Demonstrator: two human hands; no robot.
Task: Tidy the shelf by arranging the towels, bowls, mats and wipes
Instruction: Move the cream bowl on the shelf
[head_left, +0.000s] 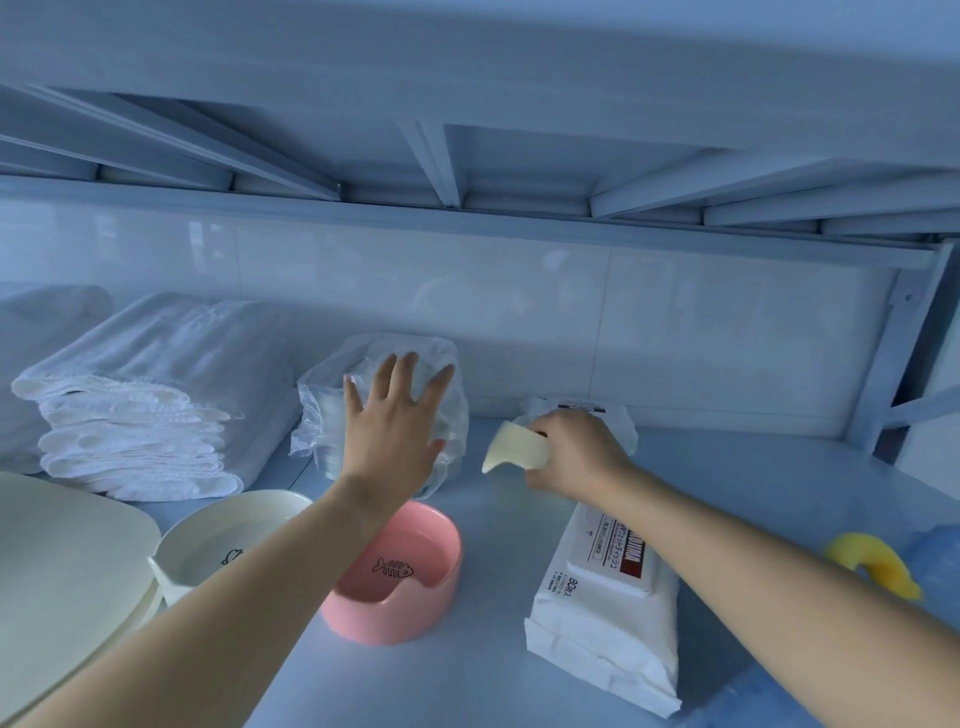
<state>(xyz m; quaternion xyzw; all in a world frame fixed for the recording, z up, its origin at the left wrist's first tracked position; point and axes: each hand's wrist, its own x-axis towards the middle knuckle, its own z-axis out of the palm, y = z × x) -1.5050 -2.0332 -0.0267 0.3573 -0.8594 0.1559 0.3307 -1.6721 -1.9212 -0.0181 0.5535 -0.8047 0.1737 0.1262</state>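
Fingers (408, 376) on left hand (389, 431) spread flat, steadying the wrapped pack (319, 410) at 12 o'clock. Meanwhile right hand (576, 452) grips a cream piece (511, 449).

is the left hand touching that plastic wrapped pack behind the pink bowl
Touching. The head view shows the left hand lying flat, fingers spread, against the plastic-wrapped pack, with no gap visible.

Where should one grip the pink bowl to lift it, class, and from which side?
Probably the right rim of the pink bowl, pinched from above with the thumb inside, coming from the right. It sits upright and open, its wall looks thick there, the near wall is notched, and the left arm crosses its left edge.
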